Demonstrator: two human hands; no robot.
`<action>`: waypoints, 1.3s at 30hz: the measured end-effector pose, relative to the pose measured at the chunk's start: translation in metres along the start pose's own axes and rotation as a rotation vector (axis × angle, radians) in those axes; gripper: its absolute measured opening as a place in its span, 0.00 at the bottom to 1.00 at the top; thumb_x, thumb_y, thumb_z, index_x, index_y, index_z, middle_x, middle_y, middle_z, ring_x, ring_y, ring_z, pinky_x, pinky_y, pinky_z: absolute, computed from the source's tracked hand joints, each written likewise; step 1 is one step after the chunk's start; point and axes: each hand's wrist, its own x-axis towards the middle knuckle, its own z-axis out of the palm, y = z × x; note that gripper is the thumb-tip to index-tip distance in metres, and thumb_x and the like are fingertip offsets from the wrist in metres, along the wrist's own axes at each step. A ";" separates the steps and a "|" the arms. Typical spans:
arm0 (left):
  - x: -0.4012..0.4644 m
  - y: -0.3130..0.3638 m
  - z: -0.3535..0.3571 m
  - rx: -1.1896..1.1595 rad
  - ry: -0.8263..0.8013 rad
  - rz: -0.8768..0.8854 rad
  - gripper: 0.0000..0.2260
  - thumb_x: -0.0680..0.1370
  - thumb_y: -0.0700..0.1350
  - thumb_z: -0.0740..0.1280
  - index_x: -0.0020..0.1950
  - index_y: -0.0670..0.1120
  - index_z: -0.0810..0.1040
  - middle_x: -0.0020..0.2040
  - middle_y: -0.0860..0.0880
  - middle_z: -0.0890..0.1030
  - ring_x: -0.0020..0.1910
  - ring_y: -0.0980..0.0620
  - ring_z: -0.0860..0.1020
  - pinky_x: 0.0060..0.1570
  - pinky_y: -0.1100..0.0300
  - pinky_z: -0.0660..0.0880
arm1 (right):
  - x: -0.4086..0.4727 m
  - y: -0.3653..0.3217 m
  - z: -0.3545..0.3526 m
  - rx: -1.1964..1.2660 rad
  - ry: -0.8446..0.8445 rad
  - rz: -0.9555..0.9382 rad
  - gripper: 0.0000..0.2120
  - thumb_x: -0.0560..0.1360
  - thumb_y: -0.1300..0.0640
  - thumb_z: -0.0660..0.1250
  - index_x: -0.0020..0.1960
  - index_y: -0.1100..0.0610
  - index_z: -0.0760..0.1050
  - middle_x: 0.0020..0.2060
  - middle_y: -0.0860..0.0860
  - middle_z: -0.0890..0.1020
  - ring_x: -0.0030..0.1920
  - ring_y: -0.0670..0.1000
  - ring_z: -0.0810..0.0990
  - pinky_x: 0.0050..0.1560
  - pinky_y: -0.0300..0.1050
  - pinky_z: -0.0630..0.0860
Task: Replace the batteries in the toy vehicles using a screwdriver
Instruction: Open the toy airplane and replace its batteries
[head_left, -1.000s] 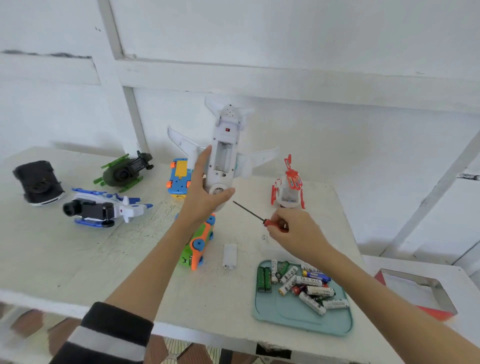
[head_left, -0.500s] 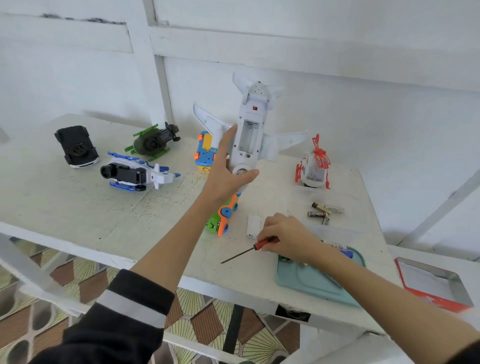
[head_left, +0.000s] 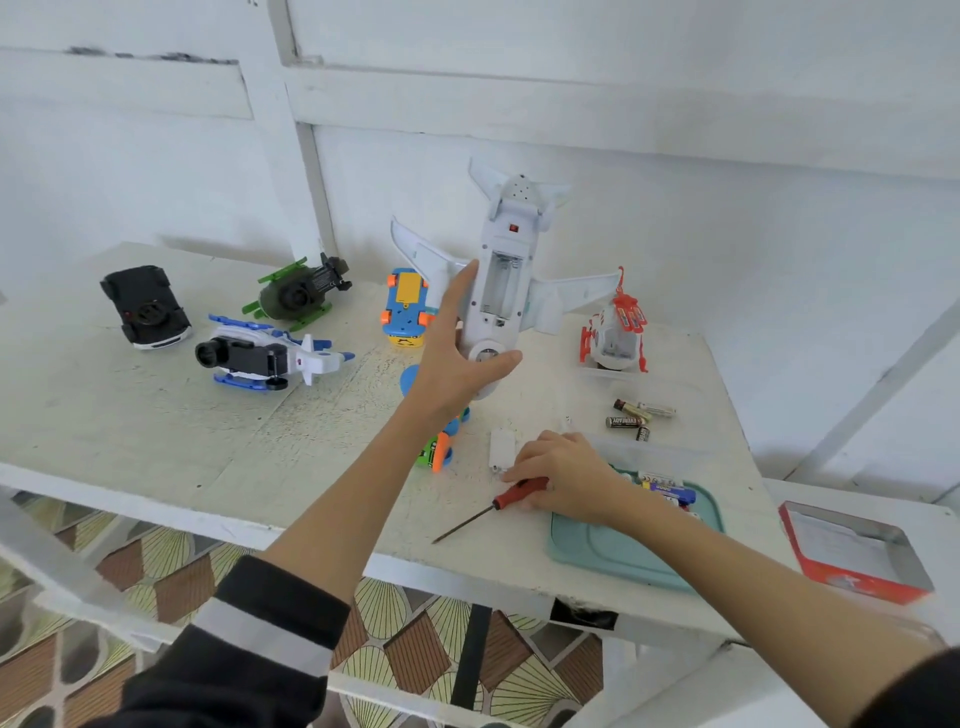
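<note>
Holding one airplane (head_left: 501, 291) in left grip (head_left: 457, 358), right grip (head_left: 563, 475) clasps one screwdriver (head_left: 498, 504); six other toys.

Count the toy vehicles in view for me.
7: white plane held up by the left hand; black car, green helicopter, blue-white helicopter far left; blue-yellow truck; red-white helicopter; green-orange toy partly hidden.

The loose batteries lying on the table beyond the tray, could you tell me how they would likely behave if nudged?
The loose batteries are round cylinders lying on their sides on the flat table, so they would probably roll. They look small, hard and smooth, so likely stiff and a little slippery to pinch. Several lie together, so a push on one may scatter the others.
</note>
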 end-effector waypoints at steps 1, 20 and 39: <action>0.000 0.000 0.002 0.000 -0.007 0.002 0.40 0.71 0.32 0.73 0.71 0.64 0.60 0.74 0.50 0.67 0.53 0.54 0.80 0.49 0.61 0.78 | -0.003 0.003 -0.003 0.028 0.007 0.000 0.17 0.73 0.54 0.68 0.62 0.47 0.76 0.57 0.45 0.77 0.58 0.49 0.69 0.58 0.46 0.63; 0.009 -0.005 0.067 -0.031 -0.140 -0.011 0.39 0.73 0.29 0.71 0.74 0.57 0.58 0.64 0.64 0.72 0.52 0.63 0.80 0.47 0.67 0.76 | -0.069 0.037 -0.018 -0.007 -0.003 0.101 0.10 0.71 0.56 0.71 0.52 0.51 0.82 0.51 0.52 0.74 0.54 0.50 0.68 0.48 0.44 0.68; 0.015 -0.015 0.060 -0.065 -0.077 -0.036 0.40 0.70 0.35 0.75 0.72 0.63 0.60 0.68 0.54 0.74 0.54 0.57 0.80 0.48 0.65 0.77 | -0.063 0.029 -0.088 1.062 0.678 0.200 0.08 0.74 0.67 0.67 0.48 0.56 0.78 0.38 0.51 0.80 0.36 0.48 0.76 0.39 0.38 0.75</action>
